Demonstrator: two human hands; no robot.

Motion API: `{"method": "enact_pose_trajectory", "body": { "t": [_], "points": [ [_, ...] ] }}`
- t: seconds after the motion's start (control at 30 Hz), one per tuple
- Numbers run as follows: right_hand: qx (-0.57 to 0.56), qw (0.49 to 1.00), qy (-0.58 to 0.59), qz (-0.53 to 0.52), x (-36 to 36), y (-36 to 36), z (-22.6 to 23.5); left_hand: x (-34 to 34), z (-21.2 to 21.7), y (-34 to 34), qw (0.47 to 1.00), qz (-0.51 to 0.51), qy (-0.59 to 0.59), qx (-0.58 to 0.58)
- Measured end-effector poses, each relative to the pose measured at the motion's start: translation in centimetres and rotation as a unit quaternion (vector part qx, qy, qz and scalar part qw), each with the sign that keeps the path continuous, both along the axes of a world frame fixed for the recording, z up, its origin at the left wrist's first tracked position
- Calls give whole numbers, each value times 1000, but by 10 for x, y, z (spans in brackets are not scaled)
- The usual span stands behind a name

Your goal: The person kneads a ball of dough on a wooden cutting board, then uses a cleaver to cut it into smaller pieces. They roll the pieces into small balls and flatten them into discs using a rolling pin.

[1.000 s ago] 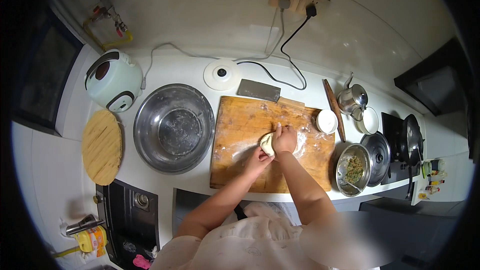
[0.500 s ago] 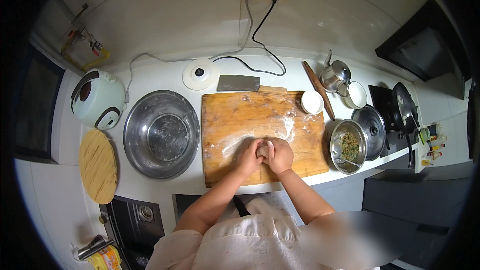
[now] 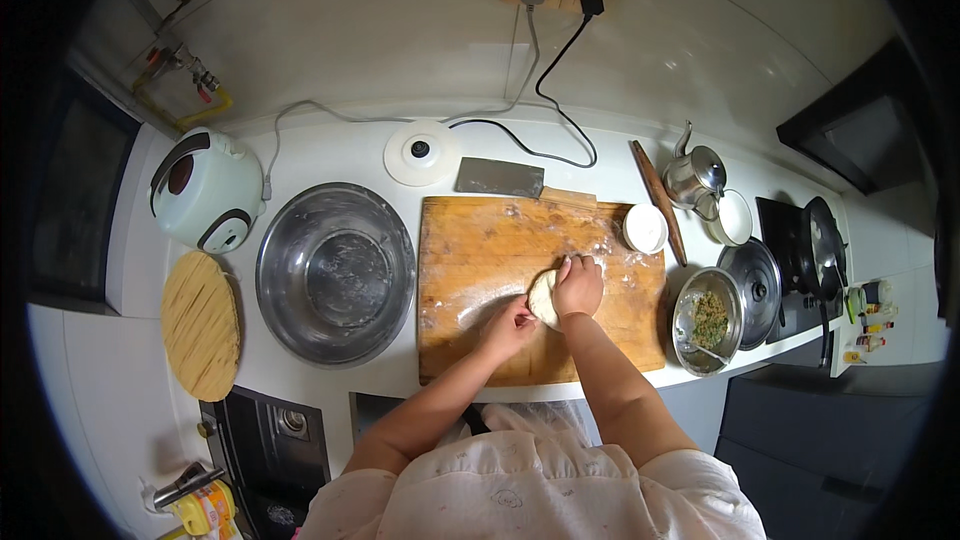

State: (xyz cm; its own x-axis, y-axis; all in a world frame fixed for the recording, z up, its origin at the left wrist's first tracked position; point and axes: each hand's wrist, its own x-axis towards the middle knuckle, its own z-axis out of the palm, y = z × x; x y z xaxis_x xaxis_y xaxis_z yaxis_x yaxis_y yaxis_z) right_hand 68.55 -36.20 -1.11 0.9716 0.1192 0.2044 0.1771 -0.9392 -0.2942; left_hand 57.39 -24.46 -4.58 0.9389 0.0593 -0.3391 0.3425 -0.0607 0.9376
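Note:
A round, pale piece of dough (image 3: 542,298) lies on the floured wooden cutting board (image 3: 470,230). My left hand (image 3: 510,325) has its thumb and fingers closed at the dough's left edge. From the right, my right hand (image 3: 579,285) rests over the dough with fingers curled, hiding its right part. Loose flour whitens the board around both hands. A small white bowl (image 3: 645,228) stands on the board's far right corner. Just behind the board is a cleaver (image 3: 500,178) with a wooden handle.
A large steel basin (image 3: 290,330) stands left of the board. On the right sit a steel bowl of chopped filling (image 3: 708,325) with a spoon, a wooden rolling pin (image 3: 660,200), a kettle (image 3: 692,178) and a black lid (image 3: 752,290). A rice cooker (image 3: 215,190) stands far left.
My hands were cupped together around something mostly hidden. Now they are apart, with the flattened dough showing between them; the right hand has moved farther forward. The view has shifted slightly.

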Motion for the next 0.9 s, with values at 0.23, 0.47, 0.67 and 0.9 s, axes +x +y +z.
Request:
{"method": "enact_pose_trajectory", "body": {
  "t": [0.23,0.47,0.67,0.9],
  "points": [
    [139,982,122,-37,19,-3,4,21,-1,-21,956,138,47,-255],
    [390,882,265,-2,-24,-48,34,-1,12,-19,989,88,-79,-88],
    [150,971,104,155,-79,-16,62,-21,-1,-11,995,40,-73,48],
    [12,977,11,210,-66,0,23,-43,-2,19,991,83,-82,65]
  ]
}}
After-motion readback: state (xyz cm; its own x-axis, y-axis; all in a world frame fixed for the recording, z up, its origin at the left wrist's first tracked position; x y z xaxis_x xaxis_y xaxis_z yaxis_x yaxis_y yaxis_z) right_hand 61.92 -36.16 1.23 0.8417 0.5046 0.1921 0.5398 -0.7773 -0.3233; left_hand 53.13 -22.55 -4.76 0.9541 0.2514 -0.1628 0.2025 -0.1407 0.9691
